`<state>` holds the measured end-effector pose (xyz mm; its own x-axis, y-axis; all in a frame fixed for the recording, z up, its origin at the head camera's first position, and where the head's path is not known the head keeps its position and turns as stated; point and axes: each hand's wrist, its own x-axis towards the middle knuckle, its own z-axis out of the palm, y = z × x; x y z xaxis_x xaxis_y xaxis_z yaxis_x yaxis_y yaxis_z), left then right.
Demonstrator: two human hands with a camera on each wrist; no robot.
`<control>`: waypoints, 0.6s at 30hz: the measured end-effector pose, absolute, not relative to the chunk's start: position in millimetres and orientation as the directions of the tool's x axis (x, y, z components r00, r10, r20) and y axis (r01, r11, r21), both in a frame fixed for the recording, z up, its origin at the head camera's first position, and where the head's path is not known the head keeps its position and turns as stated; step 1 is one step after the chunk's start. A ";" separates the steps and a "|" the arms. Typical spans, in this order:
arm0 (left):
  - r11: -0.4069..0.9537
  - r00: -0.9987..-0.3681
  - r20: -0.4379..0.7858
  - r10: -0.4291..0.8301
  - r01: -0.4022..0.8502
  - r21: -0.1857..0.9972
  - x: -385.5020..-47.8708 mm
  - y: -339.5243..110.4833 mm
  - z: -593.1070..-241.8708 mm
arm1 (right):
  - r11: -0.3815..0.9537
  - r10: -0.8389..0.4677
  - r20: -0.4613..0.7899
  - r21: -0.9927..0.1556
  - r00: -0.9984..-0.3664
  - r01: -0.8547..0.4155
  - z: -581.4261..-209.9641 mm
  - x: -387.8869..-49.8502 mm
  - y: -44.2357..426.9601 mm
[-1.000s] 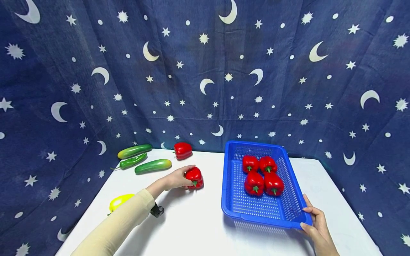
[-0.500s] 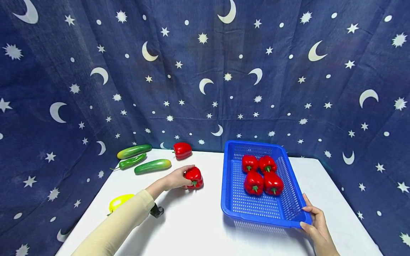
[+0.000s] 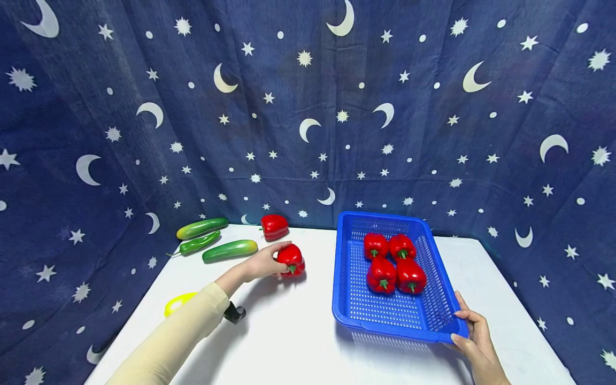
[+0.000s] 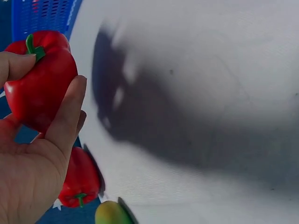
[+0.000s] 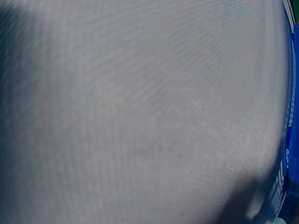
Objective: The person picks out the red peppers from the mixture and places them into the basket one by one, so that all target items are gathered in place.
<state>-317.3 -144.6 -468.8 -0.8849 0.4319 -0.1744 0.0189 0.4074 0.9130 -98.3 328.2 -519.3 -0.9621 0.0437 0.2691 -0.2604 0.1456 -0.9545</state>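
Note:
My left hand (image 3: pixel 262 263) grips a red bell pepper (image 3: pixel 292 258) between thumb and fingers, over the middle-left of the white table. In the left wrist view this bell pepper (image 4: pixel 46 93) has its green stem by the thumb. At the right, my right hand (image 3: pixel 478 342) holds the near right corner of a blue plastic basket (image 3: pixel 394 330), thumb on the rim and fingers along the side. Several red bell peppers (image 3: pixel 382 275) lie grouped inside the basket. In the right wrist view only a strip of the basket (image 5: pixel 293 149) shows; the right hand itself can hardly be made out.
Another red bell pepper (image 3: pixel 275 227) lies at the back. To the left are two cucumber-like vegetables (image 3: pixel 230 251), a long green chilli (image 3: pixel 199 242) and a yellow vegetable (image 3: pixel 179 302) partly hidden by the left sleeve. A dark star-and-moon curtain (image 3: pixel 308 160) encloses the table.
My left hand has raised the red bell pepper slightly and shifted it a little away from me. The right hand and the basket have stayed in place.

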 end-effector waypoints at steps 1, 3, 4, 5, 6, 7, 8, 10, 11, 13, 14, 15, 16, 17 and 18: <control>0.406 -0.886 -0.172 0.430 0.019 0.914 -317.3 -144.5 -466.7 | 0.145 0.043 0.270 -0.954 -0.962 -0.261 -519.4 -98.4 328.2; 0.401 -0.889 -0.157 0.431 0.033 0.915 -317.1 -144.4 -462.0 | 0.139 0.045 0.270 -0.955 -0.962 -0.262 -519.4 -98.5 328.5; 0.396 -0.888 -0.151 0.434 0.037 0.917 -316.8 -144.2 -459.5 | 0.138 0.046 0.269 -0.955 -0.962 -0.261 -519.5 -98.5 328.6; 0.397 -0.889 -0.143 0.435 0.046 0.917 -316.4 -143.8 -456.9 | 0.139 0.047 0.268 -0.956 -0.962 -0.260 -519.5 -98.5 328.7; 0.394 -0.889 -0.137 0.437 0.052 0.918 -315.9 -143.3 -454.2 | 0.138 0.048 0.267 -0.956 -0.962 -0.258 -519.6 -98.5 328.7; 0.391 -0.889 -0.130 0.440 0.059 0.918 -315.1 -142.5 -451.1 | 0.142 0.048 0.266 -0.956 -0.963 -0.257 -519.8 -98.4 328.7; 0.385 -0.888 -0.123 0.443 0.065 0.921 -314.7 -141.8 -448.3 | 0.142 0.049 0.264 -0.956 -0.963 -0.255 -519.8 -98.4 328.7; 0.376 -0.887 -0.111 0.449 0.075 0.924 -313.7 -139.7 -443.3 | 0.146 0.048 0.264 -0.956 -0.963 -0.255 -520.1 -98.3 328.5; 0.376 -0.887 -0.101 0.452 0.087 0.923 -313.6 -138.5 -441.1 | 0.149 0.048 0.265 -0.955 -0.963 -0.256 -520.1 -98.3 328.5; 0.365 -0.884 -0.087 0.459 0.098 0.926 -312.9 -136.4 -436.2 | 0.155 0.048 0.269 -0.953 -0.962 -0.259 -520.1 -98.4 328.3; 0.362 -0.883 -0.081 0.462 0.104 0.926 -312.6 -135.4 -433.8 | 0.154 0.049 0.271 -0.953 -0.961 -0.261 -520.0 -98.4 328.2; 0.362 -0.882 -0.076 0.466 0.112 0.925 -312.2 -134.4 -431.3 | 0.156 0.048 0.273 -0.952 -0.961 -0.263 -519.9 -98.3 328.1; 0.363 -0.879 -0.067 0.472 0.125 0.923 -312.1 -133.4 -429.1 | 0.158 0.049 0.273 -0.952 -0.961 -0.263 -519.8 -98.3 328.0; 0.364 -0.876 -0.062 0.479 0.133 0.922 -311.4 -132.3 -426.4 | 0.160 0.049 0.274 -0.951 -0.960 -0.263 -519.6 -98.2 327.9; 0.365 -0.873 -0.062 0.485 0.137 0.921 -310.9 -131.2 -423.9 | 0.164 0.050 0.274 -0.951 -0.961 -0.262 -519.5 -98.2 327.8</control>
